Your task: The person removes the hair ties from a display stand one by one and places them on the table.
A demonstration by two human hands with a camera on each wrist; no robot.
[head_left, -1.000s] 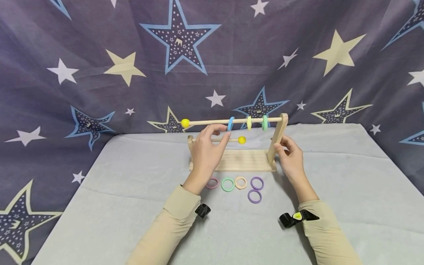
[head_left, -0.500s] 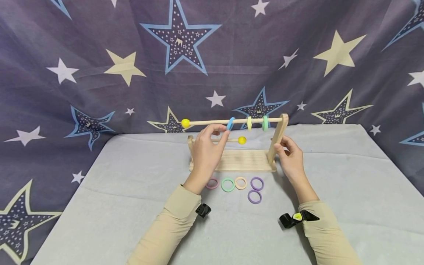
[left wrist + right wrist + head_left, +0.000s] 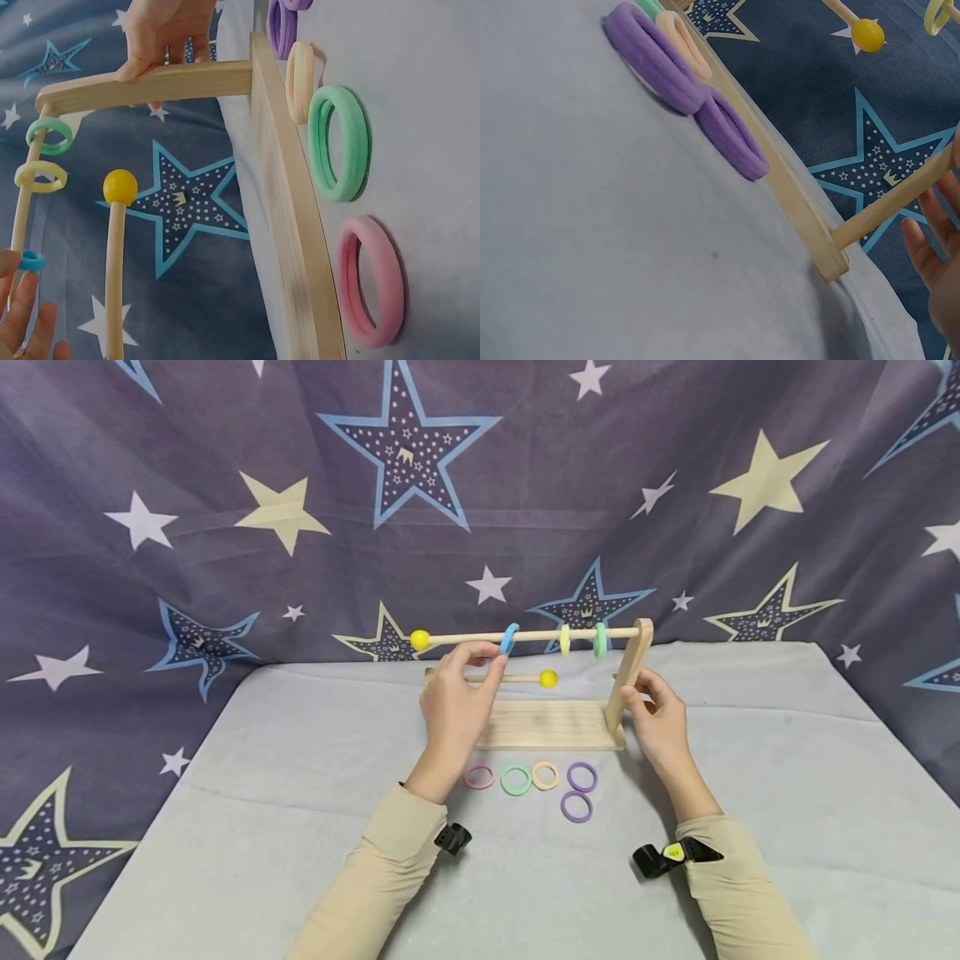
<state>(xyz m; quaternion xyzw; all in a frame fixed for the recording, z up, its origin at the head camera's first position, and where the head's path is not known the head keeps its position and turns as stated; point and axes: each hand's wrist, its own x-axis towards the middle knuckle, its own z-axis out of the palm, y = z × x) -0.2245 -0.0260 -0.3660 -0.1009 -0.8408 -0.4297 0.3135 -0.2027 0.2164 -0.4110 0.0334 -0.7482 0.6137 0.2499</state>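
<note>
My left hand [image 3: 459, 697] pinches a blue ring [image 3: 509, 638] between thumb and fingers. That ring hangs around the upper rod [image 3: 468, 637] of a wooden rack [image 3: 551, 727], left of a yellow ring [image 3: 565, 640] and a mint green ring [image 3: 600, 640] on the same rod. My right hand [image 3: 660, 718] grips the rack's right upright [image 3: 630, 675], thumb in front and fingers behind. A lower rod ending in a yellow ball [image 3: 548, 678] is partly hidden by my left hand. In the left wrist view the blue ring [image 3: 31, 260] sits at my fingertips.
On the grey cloth in front of the rack lie a pink ring [image 3: 479, 776], a green ring [image 3: 516, 779], a peach ring [image 3: 545, 775] and two purple rings [image 3: 577, 807]. A yellow ball [image 3: 420, 640] caps the upper rod's left end. Behind hangs a star-patterned curtain [image 3: 405, 560].
My left hand has moved slightly left, sliding the blue ring along the upper rod away from the yellow ring. My right hand keeps its place on the upright.
</note>
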